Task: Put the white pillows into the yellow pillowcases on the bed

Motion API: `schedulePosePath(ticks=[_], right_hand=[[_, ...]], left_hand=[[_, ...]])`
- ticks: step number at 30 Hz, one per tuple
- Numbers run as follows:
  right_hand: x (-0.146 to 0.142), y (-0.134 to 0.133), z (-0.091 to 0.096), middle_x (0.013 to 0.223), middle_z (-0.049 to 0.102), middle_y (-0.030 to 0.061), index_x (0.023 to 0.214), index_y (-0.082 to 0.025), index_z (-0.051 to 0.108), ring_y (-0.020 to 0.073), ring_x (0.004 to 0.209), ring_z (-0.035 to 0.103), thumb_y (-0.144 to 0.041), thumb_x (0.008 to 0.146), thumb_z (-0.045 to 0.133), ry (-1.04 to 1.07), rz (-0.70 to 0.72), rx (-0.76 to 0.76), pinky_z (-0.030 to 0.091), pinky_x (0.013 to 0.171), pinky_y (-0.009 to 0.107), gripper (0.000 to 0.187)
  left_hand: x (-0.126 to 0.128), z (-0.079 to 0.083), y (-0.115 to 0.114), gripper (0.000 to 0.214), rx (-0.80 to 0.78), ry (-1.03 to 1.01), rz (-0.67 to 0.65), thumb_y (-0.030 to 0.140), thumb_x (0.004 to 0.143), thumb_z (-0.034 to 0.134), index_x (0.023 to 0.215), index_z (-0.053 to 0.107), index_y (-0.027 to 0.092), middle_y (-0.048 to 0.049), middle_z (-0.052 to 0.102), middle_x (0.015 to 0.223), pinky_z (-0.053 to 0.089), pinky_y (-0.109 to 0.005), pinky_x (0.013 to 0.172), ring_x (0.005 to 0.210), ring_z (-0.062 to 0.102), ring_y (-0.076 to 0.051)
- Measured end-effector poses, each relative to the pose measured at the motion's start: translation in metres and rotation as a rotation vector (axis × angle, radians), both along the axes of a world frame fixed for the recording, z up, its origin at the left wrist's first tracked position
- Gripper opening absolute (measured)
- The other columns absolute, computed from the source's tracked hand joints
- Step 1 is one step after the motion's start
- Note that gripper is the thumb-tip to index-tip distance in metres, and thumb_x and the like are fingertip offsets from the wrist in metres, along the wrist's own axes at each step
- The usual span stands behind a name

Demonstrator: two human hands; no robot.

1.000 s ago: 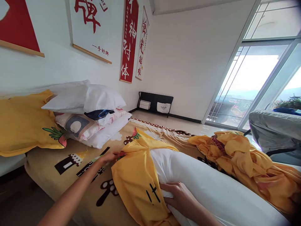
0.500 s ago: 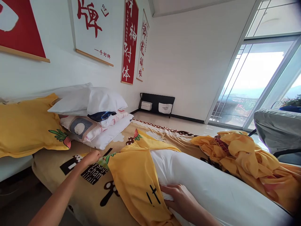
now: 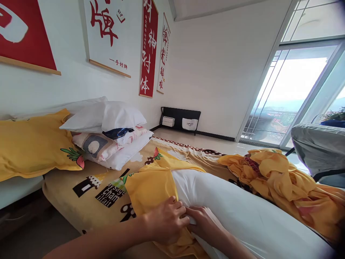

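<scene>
A long white pillow lies across the bed, its far end inside a yellow pillowcase with printed leaves at the corners. My left hand is closed on the open edge of the pillowcase, knuckles up. Right beside it, my right hand has its fingers bent at the same edge, pressing on a fold of the white pillow. Its fingertips are partly hidden by my left hand. The lower part of the pillowcase hangs below both hands.
A finished-looking yellow pillow and a stack of white and patterned pillows stand by the wall at left. Crumpled yellow bedding lies at right on the patterned sheet. A grey covered chair stands near the window.
My left hand has come from the sheet at left to the pillowcase's open edge and closed on it. My right hand has stayed almost in place. The pillow has hardly moved.
</scene>
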State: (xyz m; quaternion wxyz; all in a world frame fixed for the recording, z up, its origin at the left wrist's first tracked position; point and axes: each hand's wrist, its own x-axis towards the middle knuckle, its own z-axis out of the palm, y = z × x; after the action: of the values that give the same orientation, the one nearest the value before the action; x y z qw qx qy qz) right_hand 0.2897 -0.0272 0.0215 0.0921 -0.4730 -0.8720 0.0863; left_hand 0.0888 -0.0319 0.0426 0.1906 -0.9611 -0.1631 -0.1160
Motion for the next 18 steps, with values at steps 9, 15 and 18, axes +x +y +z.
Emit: schedulePosePath(ticks=[9, 15, 18], right_hand=[[0.040, -0.045, -0.053, 0.103, 0.066, 0.0100, 0.147, -0.026, 0.031, 0.0288, 0.089, 0.060, -0.023, 0.075, 0.059, -0.261, -0.087, 0.690, 0.046, 0.079, 0.041, 0.078], [0.049, -0.040, -0.052, 0.096, 0.072, 0.0022, 0.134, -0.027, 0.048, 0.0194, 0.080, 0.066, -0.008, 0.078, 0.053, -0.211, 0.028, 0.484, 0.045, 0.071, 0.028, 0.059], [0.029, -0.027, -0.019, 0.091, 0.073, -0.0010, 0.109, -0.026, 0.064, 0.0173, 0.077, 0.067, -0.004, 0.078, 0.049, -0.154, 0.004, 0.259, 0.042, 0.066, 0.025, 0.040]], left_hand=[[-0.005, -0.004, 0.021, 0.023, -0.077, 0.102, 0.040, 0.039, 0.081, 0.062, 0.080, 0.063, 0.017, -0.0037, 0.068, 0.075, 0.038, -0.040, 0.082, 0.082, 0.060, -0.020], [0.024, -0.014, 0.005, 0.015, -0.148, 0.288, -0.107, 0.025, 0.076, 0.064, 0.062, 0.062, 0.021, -0.0008, 0.067, 0.060, 0.042, -0.037, 0.068, 0.056, 0.058, -0.015], [0.048, -0.028, -0.002, 0.021, -0.213, 0.216, -0.130, 0.025, 0.078, 0.062, 0.057, 0.060, 0.024, -0.0011, 0.066, 0.060, 0.042, -0.036, 0.066, 0.056, 0.058, -0.016]])
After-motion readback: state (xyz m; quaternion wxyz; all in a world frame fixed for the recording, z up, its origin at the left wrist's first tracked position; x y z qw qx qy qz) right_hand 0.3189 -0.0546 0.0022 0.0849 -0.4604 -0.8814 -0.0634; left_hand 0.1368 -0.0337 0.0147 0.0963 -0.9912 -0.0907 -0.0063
